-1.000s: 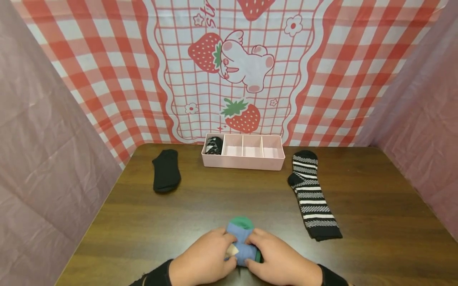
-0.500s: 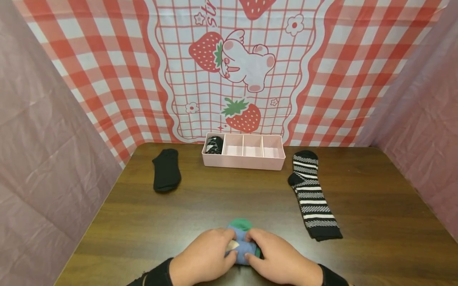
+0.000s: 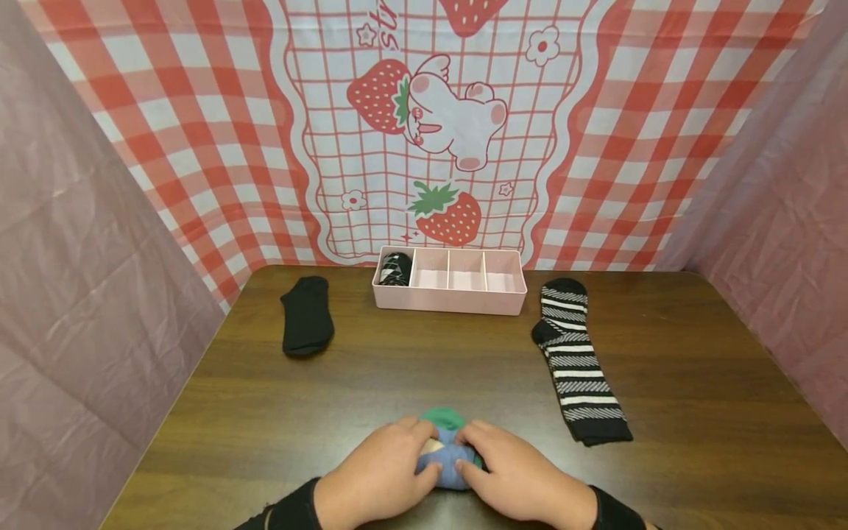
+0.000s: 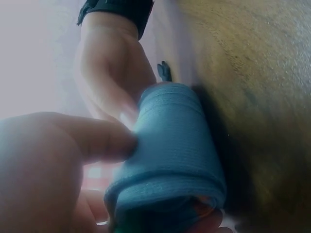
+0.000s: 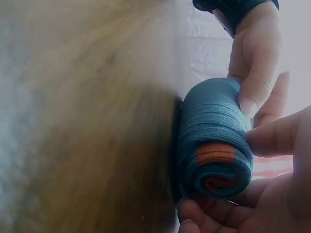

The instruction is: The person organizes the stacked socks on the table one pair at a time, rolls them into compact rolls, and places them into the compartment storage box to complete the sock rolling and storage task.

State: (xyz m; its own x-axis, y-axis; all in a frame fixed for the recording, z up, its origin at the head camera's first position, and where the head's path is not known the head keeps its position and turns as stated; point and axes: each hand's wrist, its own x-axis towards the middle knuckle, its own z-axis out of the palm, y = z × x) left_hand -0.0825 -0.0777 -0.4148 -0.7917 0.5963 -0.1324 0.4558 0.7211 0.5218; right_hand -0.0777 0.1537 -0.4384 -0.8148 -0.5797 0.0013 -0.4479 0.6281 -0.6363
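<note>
Near the table's front edge lies a blue sock (image 3: 449, 464) with a green end, rolled up from the near side. My left hand (image 3: 380, 471) grips the roll at its left, thumb on the near face and fingers over the top. On the right side my right hand (image 3: 523, 471) holds it the same way. The left wrist view shows the blue roll (image 4: 170, 131) from its left end, the left thumb pressed on it. Coiled layers with an orange patch show on the roll (image 5: 214, 141) in the right wrist view, close against the tabletop.
A pink divided box (image 3: 450, 300) stands at the back, with a rolled black-and-white argyle sock (image 3: 395, 269) in its leftmost compartment. A black sock (image 3: 308, 316) lies at the left, a striped black-and-white sock (image 3: 583, 364) at the right. A checked cloth (image 3: 218, 132) hangs behind.
The blue sock is rolled further away from me, and less of its flat blue part shows beyond the roll. Both hands stay on it, nearly in place.
</note>
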